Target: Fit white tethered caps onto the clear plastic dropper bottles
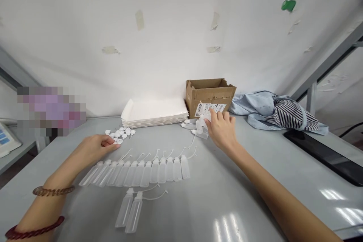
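Note:
My left hand (96,149) is at the near side of a small heap of white caps (117,133). Its thumb and fingers are drawn together at one small white cap (119,141). By the cardboard box, my right hand (221,126) has its fingers bent round a translucent plastic bottle (202,123), partly hidden by the hand. More loose bottles (188,124) with thin cords lie beside it. Between my arms runs a row of several clear squeeze bottles (138,174), thin white cords pointing away from me. Two more bottles (129,211) lie nearer to me.
A stack of white sheets or envelopes (155,111) lies against the wall, left of the open cardboard box (211,94). Blue and striped cloth (283,111) is bundled at the right, with a long black object (320,155) in front. A blurred patch covers something at far left.

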A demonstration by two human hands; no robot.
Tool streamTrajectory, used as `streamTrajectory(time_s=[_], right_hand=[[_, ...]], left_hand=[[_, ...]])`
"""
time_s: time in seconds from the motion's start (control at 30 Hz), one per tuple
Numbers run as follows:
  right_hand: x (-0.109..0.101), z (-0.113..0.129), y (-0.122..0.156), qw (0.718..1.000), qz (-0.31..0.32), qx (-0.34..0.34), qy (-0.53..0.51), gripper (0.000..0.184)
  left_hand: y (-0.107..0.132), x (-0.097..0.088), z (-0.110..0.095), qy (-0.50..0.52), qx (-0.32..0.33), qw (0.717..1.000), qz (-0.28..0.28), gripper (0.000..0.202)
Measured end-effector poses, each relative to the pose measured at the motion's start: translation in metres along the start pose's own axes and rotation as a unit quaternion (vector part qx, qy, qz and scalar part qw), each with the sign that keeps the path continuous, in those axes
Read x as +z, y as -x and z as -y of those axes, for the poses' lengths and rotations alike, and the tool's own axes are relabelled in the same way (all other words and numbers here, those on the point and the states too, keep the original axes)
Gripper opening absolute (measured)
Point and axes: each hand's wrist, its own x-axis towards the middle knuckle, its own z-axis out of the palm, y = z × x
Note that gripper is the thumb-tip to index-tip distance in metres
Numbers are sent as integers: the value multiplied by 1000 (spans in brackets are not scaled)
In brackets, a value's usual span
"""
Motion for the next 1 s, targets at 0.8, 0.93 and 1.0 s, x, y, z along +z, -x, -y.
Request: streamTrajectory(time_s=[0.8, 0.93, 1.0], right_hand=[[-4, -6, 8, 1000, -18, -1, -14, 38], [-14, 5, 12, 998, -50, -2, -50, 41], [-24, 21, 23, 995, -59, -21, -75, 40]], left_hand=[[23, -27, -28, -16, 60, 996, 58, 31], [26, -32, -29, -14, 63, 997, 46, 29], [25, -32, -29, -18, 60, 997, 39, 31]])
